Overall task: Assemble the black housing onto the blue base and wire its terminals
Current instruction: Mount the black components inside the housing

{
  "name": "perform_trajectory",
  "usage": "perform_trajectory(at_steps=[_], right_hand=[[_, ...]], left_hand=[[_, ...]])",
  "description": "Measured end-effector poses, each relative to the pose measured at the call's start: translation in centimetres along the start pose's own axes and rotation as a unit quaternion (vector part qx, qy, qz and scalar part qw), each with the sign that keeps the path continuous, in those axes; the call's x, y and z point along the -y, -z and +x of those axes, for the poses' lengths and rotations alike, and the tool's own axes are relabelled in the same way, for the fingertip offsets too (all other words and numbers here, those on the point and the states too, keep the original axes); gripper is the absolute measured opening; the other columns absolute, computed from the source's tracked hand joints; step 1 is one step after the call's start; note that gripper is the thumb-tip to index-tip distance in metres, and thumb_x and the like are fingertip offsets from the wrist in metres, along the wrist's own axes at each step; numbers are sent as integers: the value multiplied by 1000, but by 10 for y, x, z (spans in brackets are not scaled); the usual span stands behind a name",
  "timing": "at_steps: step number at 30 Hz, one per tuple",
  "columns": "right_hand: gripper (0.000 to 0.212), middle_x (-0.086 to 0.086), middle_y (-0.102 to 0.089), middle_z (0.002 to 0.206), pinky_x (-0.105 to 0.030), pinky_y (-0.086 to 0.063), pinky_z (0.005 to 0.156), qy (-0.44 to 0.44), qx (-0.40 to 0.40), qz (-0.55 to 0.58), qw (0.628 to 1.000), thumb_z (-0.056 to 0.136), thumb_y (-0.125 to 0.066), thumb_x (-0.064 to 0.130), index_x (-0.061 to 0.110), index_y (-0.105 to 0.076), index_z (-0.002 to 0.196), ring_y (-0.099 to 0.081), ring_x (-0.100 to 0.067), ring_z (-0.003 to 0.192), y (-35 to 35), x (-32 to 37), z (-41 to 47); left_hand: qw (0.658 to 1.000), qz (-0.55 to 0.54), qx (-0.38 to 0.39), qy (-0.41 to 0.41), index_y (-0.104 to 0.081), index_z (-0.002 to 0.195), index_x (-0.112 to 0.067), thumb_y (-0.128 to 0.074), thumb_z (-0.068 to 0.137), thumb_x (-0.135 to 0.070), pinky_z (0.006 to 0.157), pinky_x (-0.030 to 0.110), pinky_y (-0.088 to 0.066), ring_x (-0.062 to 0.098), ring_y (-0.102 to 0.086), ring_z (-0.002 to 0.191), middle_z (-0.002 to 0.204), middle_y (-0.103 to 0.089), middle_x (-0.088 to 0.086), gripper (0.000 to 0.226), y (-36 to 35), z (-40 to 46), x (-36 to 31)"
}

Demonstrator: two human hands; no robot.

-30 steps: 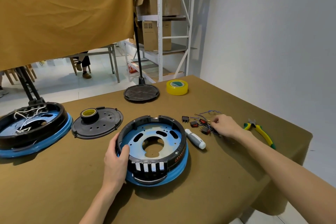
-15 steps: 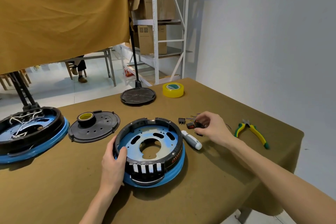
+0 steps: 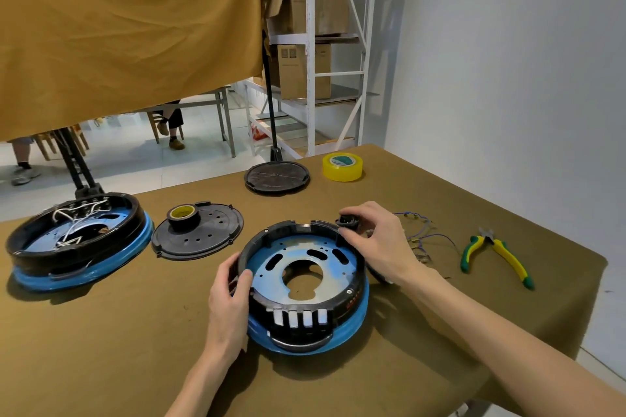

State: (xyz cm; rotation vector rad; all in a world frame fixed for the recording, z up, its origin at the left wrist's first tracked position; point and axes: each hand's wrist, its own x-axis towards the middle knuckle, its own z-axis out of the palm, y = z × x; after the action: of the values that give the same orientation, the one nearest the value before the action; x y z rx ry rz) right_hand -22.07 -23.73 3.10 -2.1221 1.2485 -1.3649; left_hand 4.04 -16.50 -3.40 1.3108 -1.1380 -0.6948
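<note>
Taking the black housing (image 3: 301, 281) as the landmark: far to its left sits a second assembly (image 3: 76, 240), a black ring on a blue rim holding a tangle of white wires inside. Just left and behind the landmark lies a flat black cover plate (image 3: 198, 234) with a roll of tape (image 3: 181, 215) standing on it. Behind the housing are a round black stand foot (image 3: 277, 177) and a yellow tape roll (image 3: 342, 166).

The left hand (image 3: 228, 301) grips the housing's left wall, thumb hooked over the rim and fingers curled outside. The housing itself already rests on the blue base (image 3: 352, 322), near the table's front middle; inside the ring there is only the bare blue plate with its slots and centre hole — no wires or parts in it yet.

The right hand (image 3: 376, 240) is at the housing's far right rim, its fingers pinching a small black component (image 3: 347, 222). The piece hangs just above and outside the rim, touching or nearly touching it; I cannot tell which. Its long axis is not readable. The coming move looks to turn on this: the part must go inward and down to a seat at the far right wall, and the right hand is plainly the nearer one.

Right of the housing lie loose thin wires (image 3: 420, 234) on the cloth, then green-and-yellow pliers (image 3: 494, 256), well apart.
</note>
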Motion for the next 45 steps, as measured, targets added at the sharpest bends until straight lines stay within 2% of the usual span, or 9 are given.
perform_trajectory(at_steps=[7, 11, 16, 21, 25, 28, 34, 40, 45], right_hand=[[28, 6, -67, 109, -19, -51, 73, 4, 138, 6, 990, 90, -75, 9, 23, -73, 115, -66, -11, 77, -29, 16, 8], [27, 6, -68, 109, -19, -47, 75, -38, 124, -6, 992, 89, -74, 12, 26, -72, 113, -63, -6, 79, -30, 12, 8], [16, 3, -75, 99, -34, -61, 80, -79, 56, 60, 994, 96, -71, 17, 16, -74, 111, -73, -12, 81, -21, 18, 15], [25, 2, -61, 102, -6, -44, 77, -96, 11, -62, 993, 95, -72, 21, 14, -72, 119, -58, -3, 87, -17, 12, 19], [22, 3, -55, 104, -20, -43, 85, -104, 77, -103, 986, 100, -64, 26, 15, -74, 116, -56, -10, 93, -29, 6, 14], [17, 11, -48, 100, -9, -37, 76, -89, 80, -111, 987, 102, -61, 26, 20, -72, 114, -52, 0, 89, -38, 2, 8], [10, 6, -65, 93, -32, -49, 74, -105, 47, -127, 985, 104, -56, 24, 23, -66, 108, -61, -13, 85, -37, 7, -4], [7, 11, -65, 86, -29, -43, 54, -131, 76, -200, 968, 102, -55, 34, 28, -59, 104, -60, -6, 69, -18, 11, -20], [13, 7, -64, 106, -24, -42, 78, -190, 66, -75, 977, 102, -60, 24, 20, -64, 114, -59, -11, 97, -18, 8, -16]], left_hand=[[997, 76, 13, 6, -55, 137, -26, -63, 101, -23, 96, 29, -49, 12, -55, 121, 133, -55, -11, 37, 3, 9, -10], [983, 71, 152, 71, -39, 153, -25, -65, 96, -5, 82, 14, -52, 5, -56, 118, 134, -53, -14, 66, 1, 19, -14], [962, 123, 234, 66, -49, 142, -38, -64, 89, 3, 82, 28, -61, 4, -65, 108, 139, -56, -4, 69, 22, 45, -21], [965, 215, 147, -16, -57, 137, -38, -92, 74, -30, 91, 23, -47, 6, -56, 115, 127, -58, -13, 72, 43, 58, -32], [969, 171, 177, 18, -55, 139, -34, -83, 84, -37, 77, 9, -43, -9, -55, 107, 126, -62, -17, 62, 45, 44, -31], [985, 112, 123, 41, -54, 143, -26, -70, 97, -32, 90, 16, -45, -1, -56, 115, 135, -59, -12, 49, 43, 27, -33], [984, 108, 140, -13, -50, 146, -25, -60, 99, -2, 108, 22, -43, -11, -51, 126, 137, -55, -21, 53, 36, 17, -18], [986, 141, -88, 7, -69, 118, -17, -55, 105, -26, 76, 22, -50, 14, -66, 103, 100, -68, -8, 21, 25, 44, -25], [993, 109, 37, 30, -56, 138, -32, -66, 99, -33, 96, 25, -48, 5, -57, 120, 122, -60, -25, 41, 24, 8, -18]])
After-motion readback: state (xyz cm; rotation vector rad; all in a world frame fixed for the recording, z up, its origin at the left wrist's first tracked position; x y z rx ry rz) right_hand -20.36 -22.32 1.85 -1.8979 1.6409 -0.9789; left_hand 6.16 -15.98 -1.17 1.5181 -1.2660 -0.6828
